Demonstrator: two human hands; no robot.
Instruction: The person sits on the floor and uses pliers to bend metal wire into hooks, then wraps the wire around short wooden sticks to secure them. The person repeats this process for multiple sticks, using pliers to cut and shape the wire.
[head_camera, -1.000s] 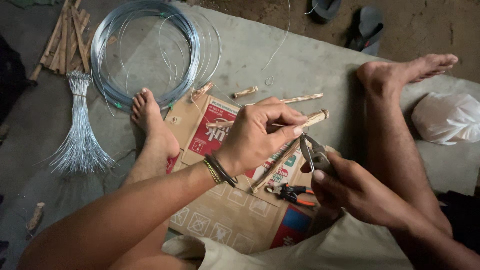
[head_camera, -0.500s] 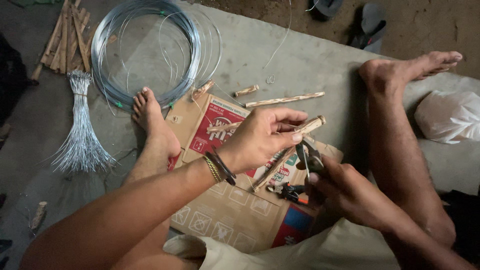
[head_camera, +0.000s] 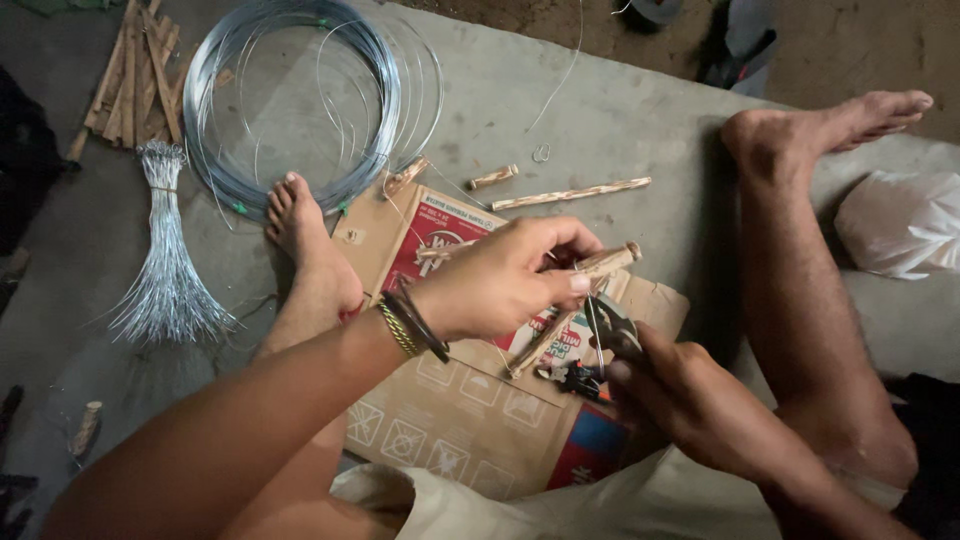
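the left hand (head_camera: 510, 285) is pinched shut on a short wooden stick (head_camera: 600, 265) over the flattened cardboard (head_camera: 450, 410), with a thin wire (head_camera: 597, 335) hanging off it. the right hand (head_camera: 690, 400) is clamped around pliers (head_camera: 612, 325) right at that wire. one stick in hand; loose sticks (head_camera: 570, 193), a cut wire bundle (head_camera: 165, 290) and a big wire coil (head_camera: 290, 100) look untouched.

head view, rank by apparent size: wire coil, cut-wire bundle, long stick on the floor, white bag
1. wire coil, clearly largest.
2. cut-wire bundle.
3. white bag, though the frame edge may crop it, so its place against the bundle is unsure.
4. long stick, thin, smallest in area.
All lie at a similar distance on the floor.
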